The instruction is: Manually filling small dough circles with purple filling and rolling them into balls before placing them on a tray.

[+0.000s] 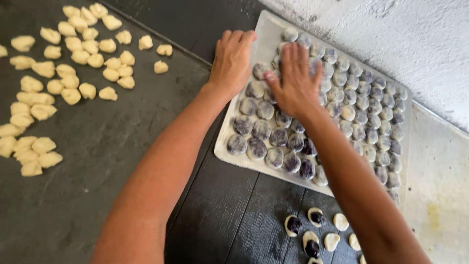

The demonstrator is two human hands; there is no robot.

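A pale rectangular tray [221, 146] lies on a dark work surface, packed with several flattened round dough pieces [266, 131] showing dark purple filling. My left hand [233, 61] rests on the tray's upper left edge, fingers curled over it. My right hand [294, 80] lies flat, fingers spread, palm down on the filled pieces near the tray's upper left part. Both forearms reach in from the bottom of the view.
Several small pale dough lumps [78, 54] are scattered over the dark slab at left. Below the tray sit several open dough pieces with dark filling [312, 234]. A rough white wall [391, 34] runs along the right, with a pale ledge [439, 195] beneath it.
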